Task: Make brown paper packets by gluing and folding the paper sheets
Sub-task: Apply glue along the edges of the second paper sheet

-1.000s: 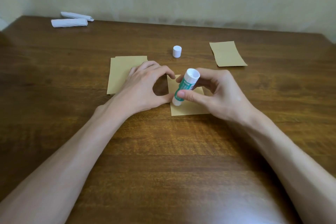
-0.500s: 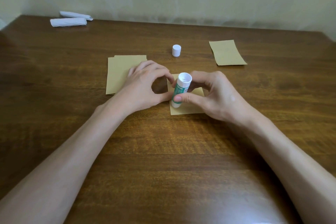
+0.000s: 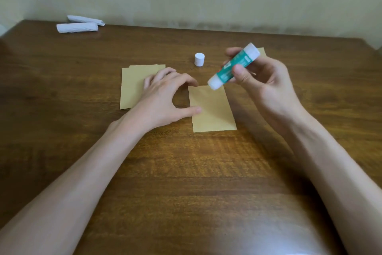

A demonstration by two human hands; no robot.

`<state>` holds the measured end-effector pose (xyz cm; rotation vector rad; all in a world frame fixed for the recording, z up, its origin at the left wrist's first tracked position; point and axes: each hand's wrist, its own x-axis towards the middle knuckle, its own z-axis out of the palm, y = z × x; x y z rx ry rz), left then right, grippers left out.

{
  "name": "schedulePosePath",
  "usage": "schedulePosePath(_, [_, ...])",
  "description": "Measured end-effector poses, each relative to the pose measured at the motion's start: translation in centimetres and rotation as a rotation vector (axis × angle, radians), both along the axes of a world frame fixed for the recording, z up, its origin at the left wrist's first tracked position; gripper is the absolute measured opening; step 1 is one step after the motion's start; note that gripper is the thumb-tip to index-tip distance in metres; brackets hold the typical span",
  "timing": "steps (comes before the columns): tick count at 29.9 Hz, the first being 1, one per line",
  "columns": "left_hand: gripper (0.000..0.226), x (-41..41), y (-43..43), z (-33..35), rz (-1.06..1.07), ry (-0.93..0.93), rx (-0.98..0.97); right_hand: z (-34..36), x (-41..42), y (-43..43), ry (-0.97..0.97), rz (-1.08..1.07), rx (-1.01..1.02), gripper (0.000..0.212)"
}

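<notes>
On the desk (image 3: 186,172), a pile of sheets (image 3: 132,87) lies near the middle, with one paper (image 3: 213,114) just right of it. The left hand (image 3: 163,99) rests on the pile, fingers bent, thumb and one fingertip touching the paper's left edge. The right hand (image 3: 266,85) pinches a tilted glue stick (image 3: 233,66) above the paper's far edge. A white cap (image 3: 199,59) stands beyond.

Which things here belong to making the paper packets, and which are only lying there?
For the job:
glue stick in the right hand
white cap
brown sheet touched by the left hand
stack of brown sheets

Lying about:
two white rolls, far left corner
</notes>
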<state>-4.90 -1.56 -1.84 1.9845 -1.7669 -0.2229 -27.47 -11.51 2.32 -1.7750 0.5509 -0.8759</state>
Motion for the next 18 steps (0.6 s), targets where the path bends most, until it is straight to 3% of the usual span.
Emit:
schedulePosePath(3, [0.065, 0.0, 0.1, 0.1, 0.0, -0.007, -0.008, 0.1, 0.8, -0.7, 0.115, -0.071, -0.126, 0.037])
schedulePosePath(6, [0.068, -0.1, 0.1, 0.1, 0.017, -0.006, -0.002, -0.5, 2.5, -0.8, 0.214, -0.042, -0.206, 0.031])
schedulePosePath(18, [0.073, 0.4, -0.5, -0.5, 0.047, -0.061, 0.054, -2.5, 5.5, -1.1, 0.326, -0.109, -0.357, 0.039])
